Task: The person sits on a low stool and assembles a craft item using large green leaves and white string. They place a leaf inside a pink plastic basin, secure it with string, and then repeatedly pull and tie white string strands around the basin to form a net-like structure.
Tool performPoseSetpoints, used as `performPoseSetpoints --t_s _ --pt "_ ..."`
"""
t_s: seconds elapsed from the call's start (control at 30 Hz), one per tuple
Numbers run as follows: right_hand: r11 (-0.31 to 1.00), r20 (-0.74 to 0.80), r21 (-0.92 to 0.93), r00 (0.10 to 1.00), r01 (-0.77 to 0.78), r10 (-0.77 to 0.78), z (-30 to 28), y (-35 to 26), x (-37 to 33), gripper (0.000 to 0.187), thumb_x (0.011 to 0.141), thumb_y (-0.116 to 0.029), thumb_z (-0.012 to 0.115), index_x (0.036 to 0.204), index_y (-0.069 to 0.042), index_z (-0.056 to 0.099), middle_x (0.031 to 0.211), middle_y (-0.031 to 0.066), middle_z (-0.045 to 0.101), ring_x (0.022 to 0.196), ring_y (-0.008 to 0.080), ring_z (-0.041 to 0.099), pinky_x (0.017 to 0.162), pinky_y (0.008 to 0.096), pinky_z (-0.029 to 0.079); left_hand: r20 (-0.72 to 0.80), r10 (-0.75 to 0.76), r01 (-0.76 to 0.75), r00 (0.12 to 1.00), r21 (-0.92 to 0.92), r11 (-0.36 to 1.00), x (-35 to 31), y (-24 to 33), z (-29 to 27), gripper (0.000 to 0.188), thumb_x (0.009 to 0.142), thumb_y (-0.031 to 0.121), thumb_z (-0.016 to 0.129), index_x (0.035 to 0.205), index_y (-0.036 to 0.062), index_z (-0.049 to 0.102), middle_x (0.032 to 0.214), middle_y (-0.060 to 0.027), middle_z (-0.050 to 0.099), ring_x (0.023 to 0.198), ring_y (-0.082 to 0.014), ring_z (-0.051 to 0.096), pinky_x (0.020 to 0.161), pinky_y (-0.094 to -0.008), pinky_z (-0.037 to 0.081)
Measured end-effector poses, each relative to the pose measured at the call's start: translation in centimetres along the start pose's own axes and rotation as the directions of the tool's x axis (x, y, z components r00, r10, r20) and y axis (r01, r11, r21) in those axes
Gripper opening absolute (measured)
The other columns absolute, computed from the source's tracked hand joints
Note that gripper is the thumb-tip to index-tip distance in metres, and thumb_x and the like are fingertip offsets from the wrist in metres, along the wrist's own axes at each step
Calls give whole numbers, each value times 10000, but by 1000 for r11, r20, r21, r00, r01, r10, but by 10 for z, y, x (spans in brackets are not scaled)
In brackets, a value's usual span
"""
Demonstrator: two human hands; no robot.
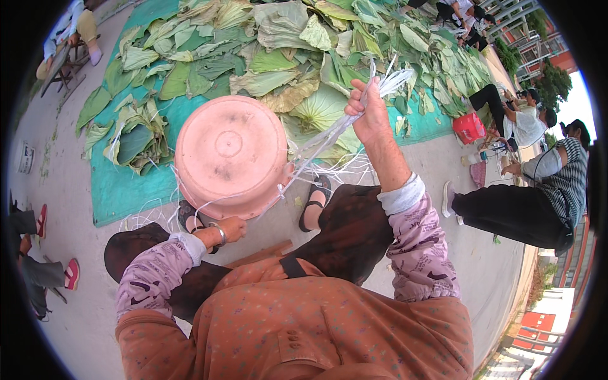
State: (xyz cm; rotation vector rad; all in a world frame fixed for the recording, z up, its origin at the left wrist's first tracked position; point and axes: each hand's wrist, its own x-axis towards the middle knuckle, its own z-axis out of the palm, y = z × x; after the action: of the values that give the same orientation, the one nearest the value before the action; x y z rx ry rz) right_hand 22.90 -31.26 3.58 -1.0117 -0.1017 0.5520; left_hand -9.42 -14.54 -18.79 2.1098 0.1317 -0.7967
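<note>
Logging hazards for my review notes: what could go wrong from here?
The white strands in the right hand run down beside the pink basin, so they might snag on its edge or tangle together. Loose strands also lie near the right sandal and could catch on it.

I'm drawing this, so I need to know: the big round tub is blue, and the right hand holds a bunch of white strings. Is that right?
Not quite: the big round tub is pink, not blue, as the head view shows. The right hand does hold a bunch of white strings.
</note>
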Motion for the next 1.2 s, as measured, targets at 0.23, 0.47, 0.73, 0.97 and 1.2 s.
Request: performPoseSetpoints --t_s 0.23,0.47,0.73,0.97,1.2 --pt "993 106 -113 994 45 -33 8 1 -9 326 896 -305 473 967 12 498 664 -19 398 518 61 308 476 219 300 36 -40 44 999 -101 994 3 -5 6 114 714 135 532 694 41 595 679 -141 609 621 -269 578 590 -359 452" --pt "990 31 -142 999 21 -17 7 1 -15 241 911 -241 431 878 -19 516 641 -11 427 483 58 307 437 213 290 52 -101 104 994 -71 992 10 -25 18 130 733 158 526 707 41 576 680 -157 600 619 -289 575 585 -380 451" --pt "853 -100 -504 971 137 -215 -4 -6 -14 284 889 -280 422 777 -42 530 552 -26 409 440 57 341 397 213 285 64 65 -89 996 566 819 25 -66 26 142 756 178 549 799 47 586 806 -179 613 766 -310 610 694 -396 476" --pt "765 -31 -599 948 235 -316 -22 0 -11 307 889 -291 433 770 -31 546 541 -25 408 457 60 350 422 220 292 -303 88 2 949 286 958 -37 41 -115 324 744 194 592 1025 41 544 881 -159 605 846 -306 586 721 -385 465" --pt "761 28 -606 962 232 -271 -12 11 -3 294 884 -265 437 767 -20 551 524 -24 400 462 64 349 438 228 290 -705 78 -321 705 -219 922 -152 9 -238 297 832 223 554 1051 26 514 836 -3 530 720 -79 490 623 -212 414"
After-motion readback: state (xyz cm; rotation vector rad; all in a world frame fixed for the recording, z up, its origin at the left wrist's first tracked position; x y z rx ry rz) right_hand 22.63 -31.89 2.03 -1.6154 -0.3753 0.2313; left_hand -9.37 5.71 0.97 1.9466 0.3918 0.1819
